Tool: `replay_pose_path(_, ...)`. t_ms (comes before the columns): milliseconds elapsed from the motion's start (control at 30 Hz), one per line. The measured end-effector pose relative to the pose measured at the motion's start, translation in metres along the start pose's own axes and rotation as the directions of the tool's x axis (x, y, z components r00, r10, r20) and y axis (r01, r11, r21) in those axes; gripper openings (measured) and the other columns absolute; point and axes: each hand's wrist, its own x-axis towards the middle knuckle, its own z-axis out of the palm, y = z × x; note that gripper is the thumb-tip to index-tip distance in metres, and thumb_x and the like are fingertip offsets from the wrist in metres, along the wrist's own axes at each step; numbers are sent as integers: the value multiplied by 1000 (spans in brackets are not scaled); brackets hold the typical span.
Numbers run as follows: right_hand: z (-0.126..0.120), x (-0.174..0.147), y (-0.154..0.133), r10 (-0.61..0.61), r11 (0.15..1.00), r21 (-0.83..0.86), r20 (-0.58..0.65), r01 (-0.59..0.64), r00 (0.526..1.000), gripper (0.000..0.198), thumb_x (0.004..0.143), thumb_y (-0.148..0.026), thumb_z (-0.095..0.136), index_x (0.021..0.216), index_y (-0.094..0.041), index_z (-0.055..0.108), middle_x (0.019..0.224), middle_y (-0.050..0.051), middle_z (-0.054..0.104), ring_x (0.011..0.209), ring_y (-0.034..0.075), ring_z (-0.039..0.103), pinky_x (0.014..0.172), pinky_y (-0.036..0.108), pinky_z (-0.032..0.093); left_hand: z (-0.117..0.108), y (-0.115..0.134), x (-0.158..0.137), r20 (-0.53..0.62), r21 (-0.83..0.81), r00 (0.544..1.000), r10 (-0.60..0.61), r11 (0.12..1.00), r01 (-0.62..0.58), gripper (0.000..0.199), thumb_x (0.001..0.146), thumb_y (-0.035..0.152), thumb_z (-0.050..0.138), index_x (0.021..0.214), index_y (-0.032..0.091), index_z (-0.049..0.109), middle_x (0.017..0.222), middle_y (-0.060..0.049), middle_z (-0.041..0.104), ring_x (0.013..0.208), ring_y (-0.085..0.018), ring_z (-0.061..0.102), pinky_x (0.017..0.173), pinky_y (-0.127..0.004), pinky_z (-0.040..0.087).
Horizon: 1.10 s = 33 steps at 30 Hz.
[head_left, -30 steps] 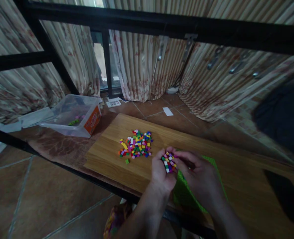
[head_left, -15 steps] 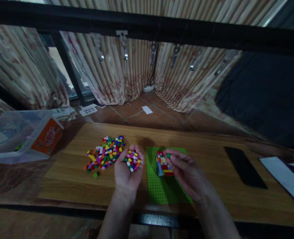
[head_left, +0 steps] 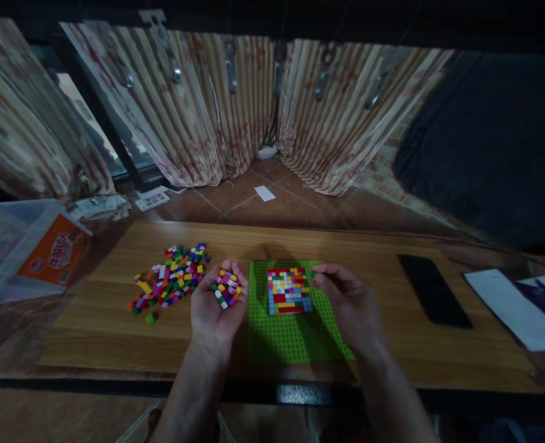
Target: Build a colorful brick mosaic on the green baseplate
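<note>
My left hand is cupped palm up, holding a heap of small toy bricks in mixed colours. Between thumb and fingertips, my right hand pinches a small dark green brick. That hand is over the right side of a green studded baseplate. On the baseplate stands a squarish block built of bricks, its top patterned in red, white, yellow and light blue. The pinched brick is just right of the block's far right corner, apart from it.
A pile of loose bricks spreads over the wooden table left of my left hand, with a single lime brick nearer me. A clear plastic bin stands far left. A flat black object and white paper lie right.
The view has shifted, so the table things appear further left. My right hand has moved from over the block to its right, still pinching the green brick, uncovering the block's top.
</note>
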Motion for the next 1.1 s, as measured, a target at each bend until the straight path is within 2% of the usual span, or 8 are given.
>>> replay_pose_path(167,-1,-4,6,-134,951,-257,151,170,979,18,88,-32,59,95,-25,74,99,4,72,93,20,65,83,36,51,0,-9,3,11,8,1000,-22,1000,22,25,90,10,43,78,11,64,72,-6,66,68,-12,66,59,-22,57)
replay_pose_path(267,4,-5,8,-164,912,-338,220,233,961,19,90,-26,57,98,-26,74,101,4,72,98,20,63,88,37,49,0,-12,4,6,11,999,-36,999,35,24,90,11,43,78,10,64,71,-6,66,67,-12,66,58,-21,56)
replay_pose_path(467,14,-6,4,-230,814,-460,307,356,923,18,92,-21,57,92,-25,74,96,3,71,97,20,61,88,36,48,0,-13,4,10,9,998,-60,998,60,25,92,11,43,79,9,64,73,-7,66,68,-12,66,59,-21,56)
replay_pose_path(700,20,-7,5,-292,743,-496,363,449,885,16,92,-20,57,89,-24,73,93,4,72,93,21,60,86,36,48,-1,-10,2,20,8,998,-63,998,62,25,92,12,44,77,10,64,72,-7,65,67,-12,65,58,-21,55)
replay_pose_path(967,17,-7,7,-285,756,-488,355,436,890,16,91,-18,59,86,-25,73,96,3,71,96,22,59,88,39,48,-1,-10,3,25,23,998,-55,998,55,26,92,12,43,76,9,64,72,-6,65,65,-11,65,57,-20,54)
replay_pose_path(1100,17,-8,9,-309,744,-480,370,465,876,16,92,-18,59,86,-25,72,94,3,71,94,22,59,86,39,48,-1,-10,3,22,23,998,-56,998,55,26,92,12,44,76,9,64,72,-6,65,66,-12,65,57,-20,54)
